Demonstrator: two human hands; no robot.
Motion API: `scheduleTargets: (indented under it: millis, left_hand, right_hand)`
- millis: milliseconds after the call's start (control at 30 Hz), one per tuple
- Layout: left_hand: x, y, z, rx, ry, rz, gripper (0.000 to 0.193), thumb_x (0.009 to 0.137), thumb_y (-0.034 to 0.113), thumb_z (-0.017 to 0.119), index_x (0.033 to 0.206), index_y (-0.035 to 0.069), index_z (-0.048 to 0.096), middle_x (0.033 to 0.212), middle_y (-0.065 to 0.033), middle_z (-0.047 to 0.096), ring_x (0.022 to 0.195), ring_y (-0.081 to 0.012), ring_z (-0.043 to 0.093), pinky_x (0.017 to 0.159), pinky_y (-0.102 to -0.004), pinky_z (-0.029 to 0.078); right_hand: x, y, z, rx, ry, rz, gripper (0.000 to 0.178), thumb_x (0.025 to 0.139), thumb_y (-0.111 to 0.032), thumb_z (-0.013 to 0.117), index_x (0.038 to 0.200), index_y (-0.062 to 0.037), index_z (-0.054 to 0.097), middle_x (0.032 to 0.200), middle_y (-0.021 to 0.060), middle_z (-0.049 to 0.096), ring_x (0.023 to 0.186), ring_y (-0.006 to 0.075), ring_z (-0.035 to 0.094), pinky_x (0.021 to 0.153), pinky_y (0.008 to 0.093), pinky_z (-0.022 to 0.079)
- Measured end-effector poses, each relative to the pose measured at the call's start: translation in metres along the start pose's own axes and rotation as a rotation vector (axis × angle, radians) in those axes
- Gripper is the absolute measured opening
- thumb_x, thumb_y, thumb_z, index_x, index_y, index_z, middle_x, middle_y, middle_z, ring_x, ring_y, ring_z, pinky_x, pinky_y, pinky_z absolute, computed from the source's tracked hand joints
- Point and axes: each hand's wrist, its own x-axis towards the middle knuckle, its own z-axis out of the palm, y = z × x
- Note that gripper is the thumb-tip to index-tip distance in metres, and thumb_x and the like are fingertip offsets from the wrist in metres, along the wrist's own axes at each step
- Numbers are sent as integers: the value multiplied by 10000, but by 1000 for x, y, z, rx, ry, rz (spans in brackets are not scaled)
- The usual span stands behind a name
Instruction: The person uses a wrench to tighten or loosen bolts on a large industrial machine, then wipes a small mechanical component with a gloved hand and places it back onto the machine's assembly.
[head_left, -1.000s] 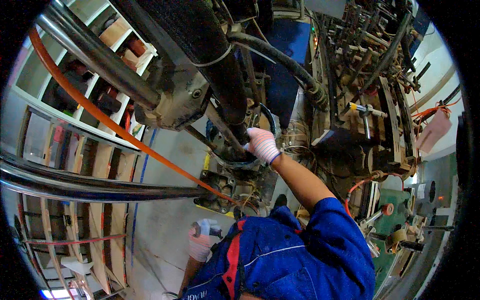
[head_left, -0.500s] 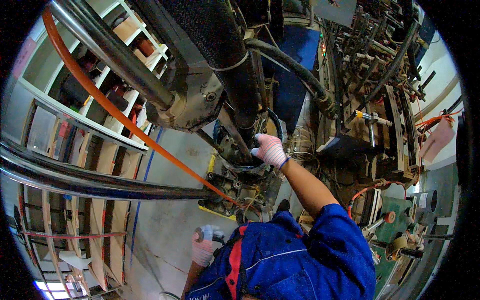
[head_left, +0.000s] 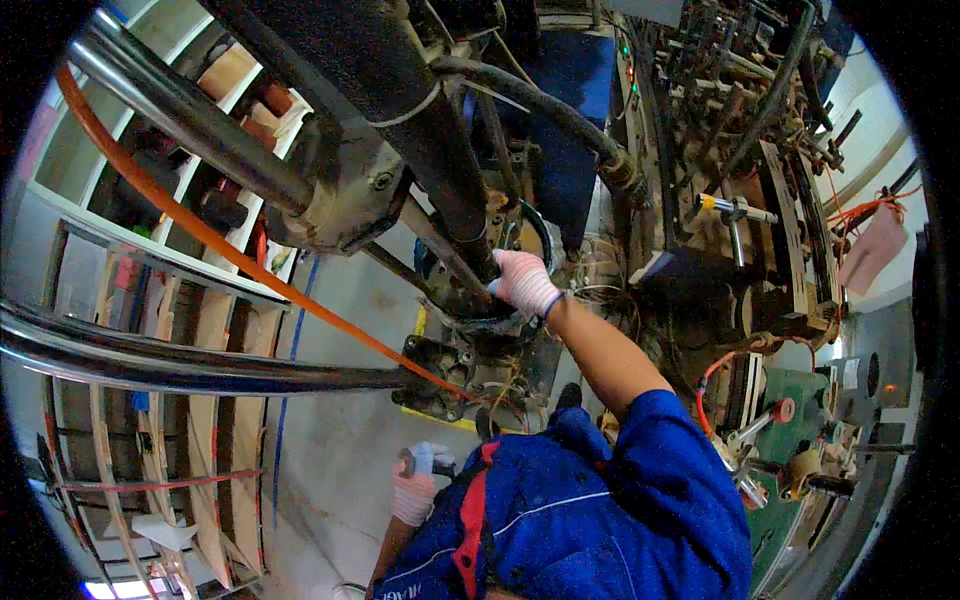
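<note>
Gripping small grey tool (head_left: 418, 460) in gloved left hand (head_left: 412, 492), gloved right hand (head_left: 525, 282) closed on black ring-shaped machine fitting (head_left: 480, 305), work apparently mid-way, fitting not yet freed.

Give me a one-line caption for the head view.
Gloved right hand grips a black hose on a large machine; gloved left hand holds a small tool low at the waist.

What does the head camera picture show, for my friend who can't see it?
A person in a blue work jacket reaches their gloved right hand up to a thick black hose on a big machine. Their gloved left hand holds a small tool down by their waist. An orange cable and shiny metal bars cross the left side.
</note>
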Motion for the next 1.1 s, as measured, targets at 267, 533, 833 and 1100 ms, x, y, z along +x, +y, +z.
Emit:
scheduleTargets:
  millis: [267, 533, 833, 1100]
  left_hand:
    - [-4, -14, -16, 20, 30, -147, 601, 986, 476, 355, 1260, -20, 556, 1229, -184, 644, 1078, -289, 641, 994, -450, 484]
    - [-6, -30, -24, -137, 2, -181, 714, 942, 566, 371, 1339, -10, 514, 1276, -201, 621, 1119, -326, 636, 996, -454, 482]
    - [-2, -22, -16, -61, 18, -100, 600, 997, 481, 339, 1244, -18, 562, 1231, -192, 644, 1090, -312, 654, 925, -428, 520]
    - [-7, 8, 12, 208, 131, -51, 386, 1089, 330, 423, 1089, -6, 613, 1048, -128, 710, 904, -248, 705, 829, -387, 552]
  right_hand:
    - [-13, 3, -6, -39, 93, -36, 467, 777, -367, 760, 1127, -73, 664, 1025, 191, 716, 971, 388, 686, 840, 486, 556]
    - [-1, 9, 3, 78, 7, -84, 487, 785, -416, 751, 1124, -79, 660, 1020, 179, 720, 978, 393, 683, 852, 479, 553]
    - [-2, 4, 1, 21, 12, -38, 493, 779, -399, 756, 1166, -108, 667, 1014, 182, 725, 970, 381, 689, 838, 480, 554]
    - [-10, -4, -17, 18, -47, -41, 475, 788, -397, 753, 1140, -90, 670, 987, 195, 725, 923, 392, 694, 830, 490, 556]
